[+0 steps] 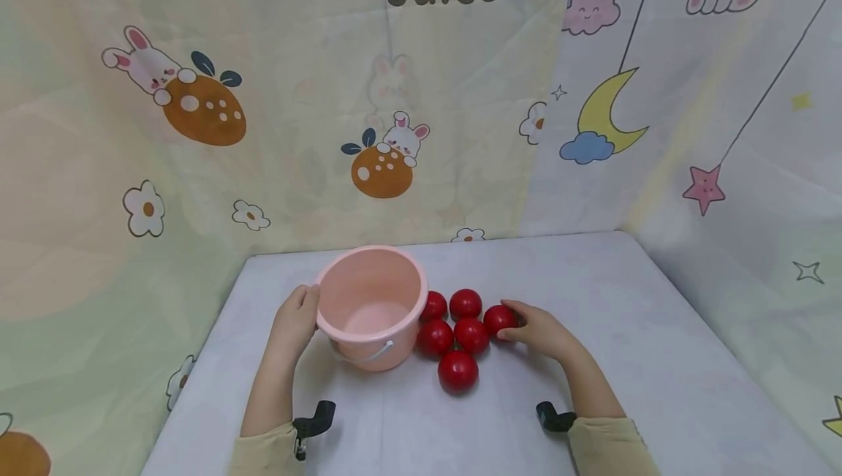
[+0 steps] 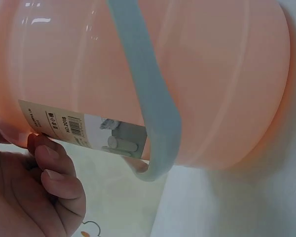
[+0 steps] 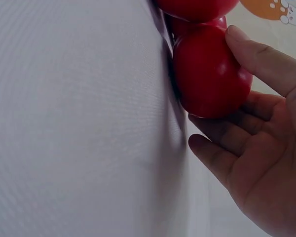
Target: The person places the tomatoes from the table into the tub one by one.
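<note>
One left hand (image 1: 296,319) gripping a pink bucket (image 1: 373,282) (by its rim (image 1: 376,248)), right hand (image 1: 543,330) curled round a red ball (image 1: 498,321)

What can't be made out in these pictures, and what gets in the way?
Head view: the left side of the rear-left red ball, hidden by the pink bucket.
Left wrist view: the finest print on the label, too small; the upper end of the handle, cut off by the top edge.
Right wrist view: some fingertips of the right hand, hidden behind the gripped red ball.
</note>
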Action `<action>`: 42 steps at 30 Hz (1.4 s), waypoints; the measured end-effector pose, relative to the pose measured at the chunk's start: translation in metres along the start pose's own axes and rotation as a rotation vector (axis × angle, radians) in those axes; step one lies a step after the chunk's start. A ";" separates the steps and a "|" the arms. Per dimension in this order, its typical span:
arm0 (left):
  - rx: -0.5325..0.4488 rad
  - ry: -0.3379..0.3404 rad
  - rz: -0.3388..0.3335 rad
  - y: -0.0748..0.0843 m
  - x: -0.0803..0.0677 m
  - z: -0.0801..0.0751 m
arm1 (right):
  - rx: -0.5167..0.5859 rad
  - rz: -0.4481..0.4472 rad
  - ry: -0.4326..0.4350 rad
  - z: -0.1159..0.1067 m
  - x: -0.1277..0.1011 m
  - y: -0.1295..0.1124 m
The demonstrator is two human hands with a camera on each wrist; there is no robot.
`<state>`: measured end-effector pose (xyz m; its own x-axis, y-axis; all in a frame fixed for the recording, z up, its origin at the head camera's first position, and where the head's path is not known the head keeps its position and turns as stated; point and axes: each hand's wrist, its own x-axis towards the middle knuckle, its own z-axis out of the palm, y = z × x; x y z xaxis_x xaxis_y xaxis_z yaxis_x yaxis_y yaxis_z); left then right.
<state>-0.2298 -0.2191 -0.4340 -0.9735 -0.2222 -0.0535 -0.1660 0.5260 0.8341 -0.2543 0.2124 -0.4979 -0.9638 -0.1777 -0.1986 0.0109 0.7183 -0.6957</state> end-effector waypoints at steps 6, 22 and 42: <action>-0.038 0.005 0.030 -0.003 -0.001 -0.002 | -0.009 -0.007 0.014 0.002 0.003 0.000; -0.043 -0.011 0.003 -0.001 -0.001 -0.004 | -0.033 -0.002 0.011 -0.006 0.007 0.002; -0.016 -0.030 -0.003 -0.002 0.005 -0.002 | 0.138 -0.201 -0.123 -0.117 0.040 -0.088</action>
<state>-0.2339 -0.2227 -0.4351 -0.9774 -0.1988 -0.0720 -0.1662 0.5119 0.8428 -0.3250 0.2210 -0.3635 -0.9109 -0.3938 -0.1234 -0.1331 0.5635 -0.8153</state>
